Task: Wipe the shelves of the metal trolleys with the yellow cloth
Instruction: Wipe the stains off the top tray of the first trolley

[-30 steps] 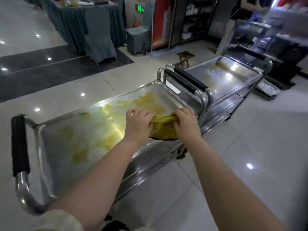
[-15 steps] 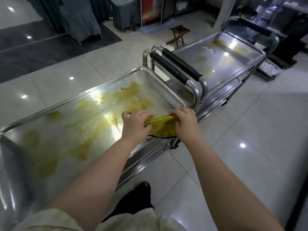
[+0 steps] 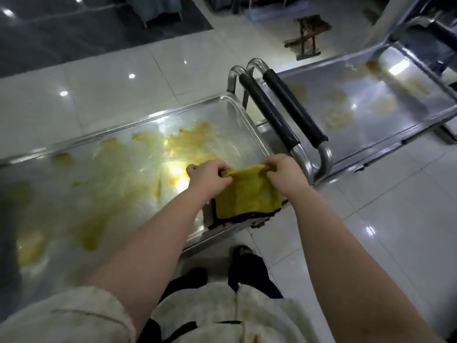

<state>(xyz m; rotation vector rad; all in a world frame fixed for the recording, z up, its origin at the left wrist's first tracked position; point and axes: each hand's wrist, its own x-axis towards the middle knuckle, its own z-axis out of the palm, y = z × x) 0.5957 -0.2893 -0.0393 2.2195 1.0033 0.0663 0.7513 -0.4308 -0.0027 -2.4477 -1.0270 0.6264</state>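
Note:
A yellow cloth (image 3: pixel 248 194) with a dark hem hangs spread between my two hands over the near right corner of the closer metal trolley. My left hand (image 3: pixel 210 178) pinches its top left edge and my right hand (image 3: pixel 284 173) pinches its top right edge. The closer trolley's top shelf (image 3: pixel 103 184) is smeared with yellow stains across most of its surface. A second metal trolley (image 3: pixel 358 112) stands to the right, its top shelf also marked with pale yellowish patches.
Two black-padded push handles (image 3: pixel 279 112) sit side by side between the trolleys. A small wooden stool (image 3: pixel 306 35) stands on the tiled floor beyond. My feet and pale clothing (image 3: pixel 222 310) show below, close to the trolley's near rim.
The view has tilted down and closer to the trolley. The bunched cloth has been pulled open between my hands and now hangs flat over the shelf's near corner.

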